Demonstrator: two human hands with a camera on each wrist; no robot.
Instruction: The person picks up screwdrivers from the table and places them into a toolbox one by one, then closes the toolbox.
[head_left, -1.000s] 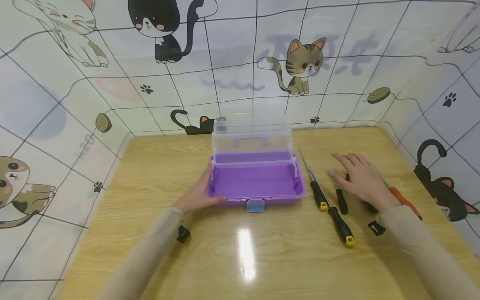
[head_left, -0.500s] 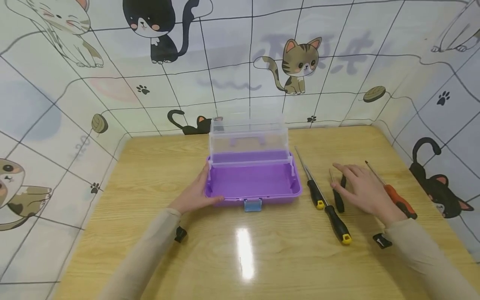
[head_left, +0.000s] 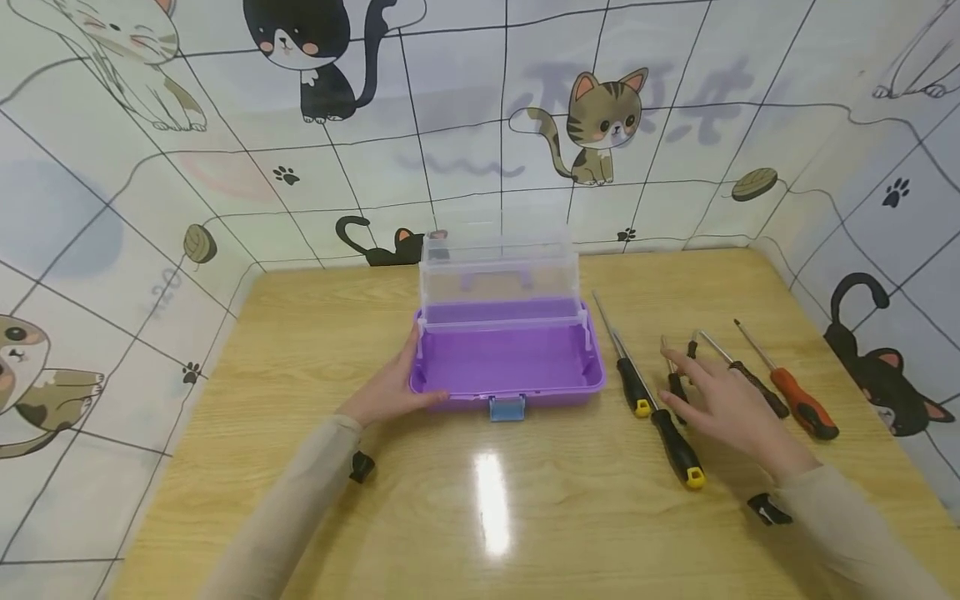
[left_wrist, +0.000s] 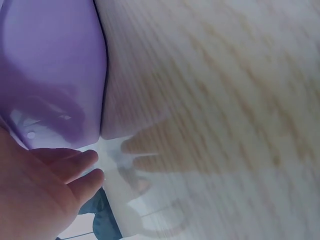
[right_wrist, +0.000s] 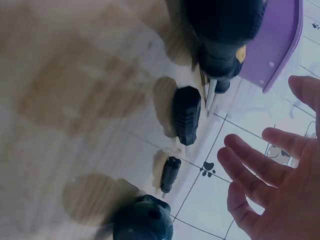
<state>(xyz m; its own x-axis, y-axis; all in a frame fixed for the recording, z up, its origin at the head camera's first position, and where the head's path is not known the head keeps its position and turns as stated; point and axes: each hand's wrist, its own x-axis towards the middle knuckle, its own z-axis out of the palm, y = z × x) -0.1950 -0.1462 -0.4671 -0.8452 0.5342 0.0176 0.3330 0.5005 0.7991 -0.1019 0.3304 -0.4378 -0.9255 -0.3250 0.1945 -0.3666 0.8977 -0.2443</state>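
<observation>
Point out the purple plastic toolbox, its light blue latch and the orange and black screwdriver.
Purple plastic toolbox (head_left: 504,360): head view, bare inside floor.
Light blue latch (head_left: 507,409): head view, front face.
Orange and black screwdriver (head_left: 791,389): head view, orange of the handle.

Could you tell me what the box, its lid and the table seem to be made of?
Box: probably smooth purple plastic with a slight gloss; its corners look moulded.
Lid: likely transparent plastic, slightly cloudy; things behind show through.
Table: maybe wood or wood-patterned laminate, glossy; it shows grain and a bright reflection.
</observation>
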